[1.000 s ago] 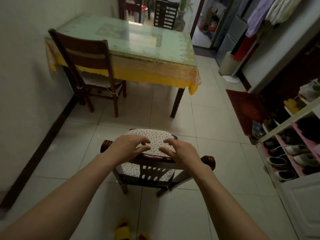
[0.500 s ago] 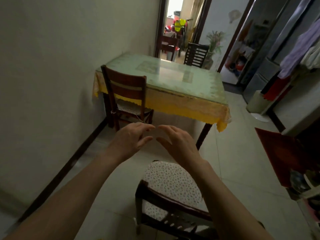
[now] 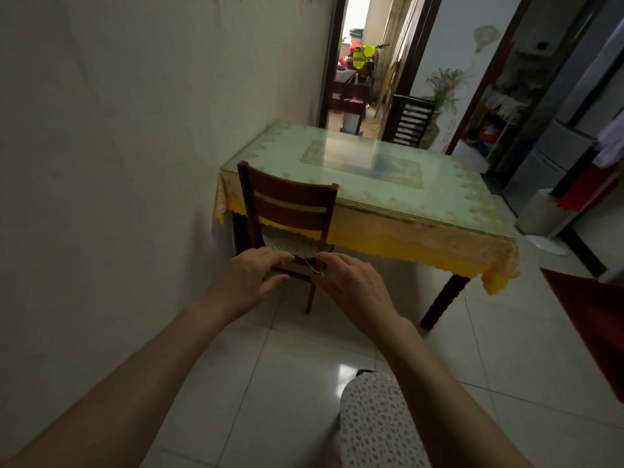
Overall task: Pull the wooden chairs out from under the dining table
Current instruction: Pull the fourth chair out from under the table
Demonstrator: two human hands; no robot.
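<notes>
Both your hands, left (image 3: 246, 282) and right (image 3: 354, 285), have an open, empty grip; the chair (image 3: 287, 214) at frame centre might scrape the wall (image 3: 135, 163) if pulled crooked.

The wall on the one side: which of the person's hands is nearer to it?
Left. The left hand is on the wall side of the tucked chair; the right hand is further out, toward the open floor.

Pale glossy tile floor (image 3: 277, 393) carries the dining table (image 3: 364, 170), set against the left wall. A wooden chair (image 3: 287, 207) stands on the tiles at the table's near edge, seat partly under it. A second chair's spotted cushion (image 3: 374, 423) shows nearer. A red mat (image 3: 594, 319) lies at right.
</notes>
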